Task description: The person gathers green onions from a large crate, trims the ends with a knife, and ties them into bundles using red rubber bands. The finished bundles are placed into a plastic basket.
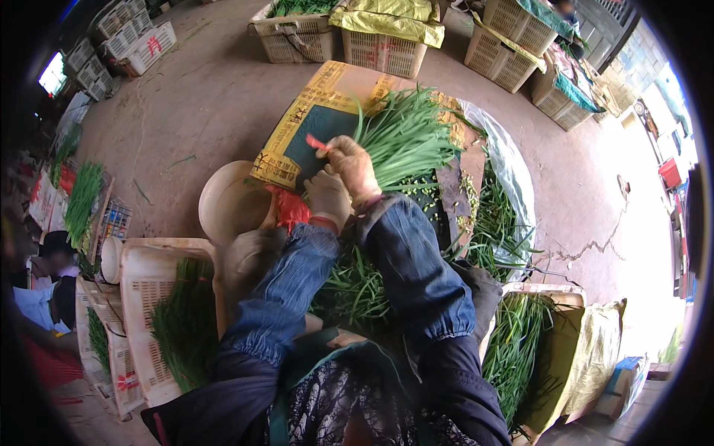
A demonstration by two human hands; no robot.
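A bunch of long green leaves, like garlic chives (411,137), lies on a cardboard-topped work surface (327,80) with yellow printed tape and a dark green mat. My gloved right hand (353,167) is at the bunch's left end, its fingers closed in a pinch with a red strip (315,141) sticking out beyond them. Just below and touching it, my gloved left hand (328,196) has its fingers closed; what they hold is hidden. A red plastic bag (291,209) hangs beside my left wrist. Loose green leaves (353,290) lie below my forearms.
A beige bucket (229,199) stands left of the work surface. Crates of greens, one crate (167,297) at left and greens (517,346) at right, flank me. Clear plastic sheeting (513,160) edges the right side. Stacked crates (383,52) stand beyond, and a person (52,286) is at far left.
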